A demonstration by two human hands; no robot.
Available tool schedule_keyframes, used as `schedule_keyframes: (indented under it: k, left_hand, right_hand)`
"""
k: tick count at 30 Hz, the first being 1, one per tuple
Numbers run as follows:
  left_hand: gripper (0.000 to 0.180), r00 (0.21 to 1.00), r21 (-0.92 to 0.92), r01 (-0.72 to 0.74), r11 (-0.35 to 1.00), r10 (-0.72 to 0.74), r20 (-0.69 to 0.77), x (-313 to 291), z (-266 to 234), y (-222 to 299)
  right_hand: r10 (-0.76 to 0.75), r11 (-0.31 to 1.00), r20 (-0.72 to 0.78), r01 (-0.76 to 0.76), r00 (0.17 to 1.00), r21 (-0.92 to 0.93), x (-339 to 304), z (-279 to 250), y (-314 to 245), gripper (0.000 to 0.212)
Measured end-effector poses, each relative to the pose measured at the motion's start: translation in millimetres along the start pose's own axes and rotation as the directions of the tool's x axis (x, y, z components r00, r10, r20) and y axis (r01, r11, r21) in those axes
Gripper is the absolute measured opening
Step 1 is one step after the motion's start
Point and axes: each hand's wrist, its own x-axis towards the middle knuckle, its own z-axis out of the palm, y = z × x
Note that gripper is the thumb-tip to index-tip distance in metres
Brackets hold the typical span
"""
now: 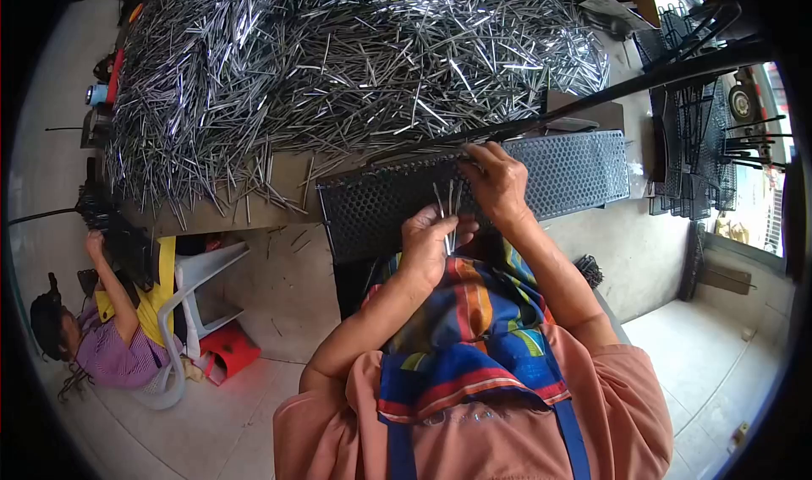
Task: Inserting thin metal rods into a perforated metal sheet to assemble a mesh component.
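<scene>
My left hand (pixel 425 245) is closed around a few thin shiny metal rods (pixel 451 199), which stick up between its thumb and fingers. They stand over a long dark tray (pixel 364 213) with a honeycomb of round holes, lying across my lap at the table edge. My right hand (pixel 501 184) bends down over the far edge of that tray, just right of the rods. Its fingertips are pinched together, and what is between them is too small to make out. A patterned cloth (pixel 478 307) covers my lap.
A big heap of loose metal rods (pixel 355 65) covers the table ahead. A long black bar (pixel 643 82) slants over it from the right. Black wire racks (pixel 689 133) stand at the right. A co-worker in a purple top (pixel 118 345) sits on a grey chair (pixel 173 345) at the left.
</scene>
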Motion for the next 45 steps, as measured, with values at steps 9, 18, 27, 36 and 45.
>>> schedule_keyframes:
  k: [9, 18, 27, 36, 45]
  left_hand:
    - [0.019, 0.994, 0.045, 0.049, 0.998, -0.053, 0.098, -1.6, 13.3, 3.6]
    - [0.023, 0.999, -0.053, 0.044, 0.998, -0.045, -0.008, -0.6, 9.5, -0.3]
    - [0.022, 0.999, -0.027, 0.042, 0.999, -0.042, -0.021, -2.5, 8.0, 0.4]
    - [0.023, 1.0, 0.052, -0.001, 0.999, 0.002, -0.015, -0.9, 17.6, 0.3]
    - [0.022, 0.999, 0.121, -0.019, 0.993, 0.015, 0.042, 11.9, 27.1, -2.1]
  right_hand:
    - [0.377, 0.496, 0.474, -0.606, 0.796, 0.622, -14.5, -31.2, -5.1, 0.011]
    - [0.348, 0.735, -0.259, -0.091, 0.901, 0.671, -1.0, -22.1, 16.8, 0.01]
    - [0.205, 0.829, -0.315, 0.007, 0.927, 0.559, -1.9, -23.5, 13.1, 0.011]
    - [0.094, 0.95, -0.173, -0.036, 0.98, 0.309, 4.8, -17.8, 5.4, 0.016]
    - [0.022, 0.986, -0.153, 0.004, 0.988, 0.165, -2.8, -23.3, 10.1, 0.021]
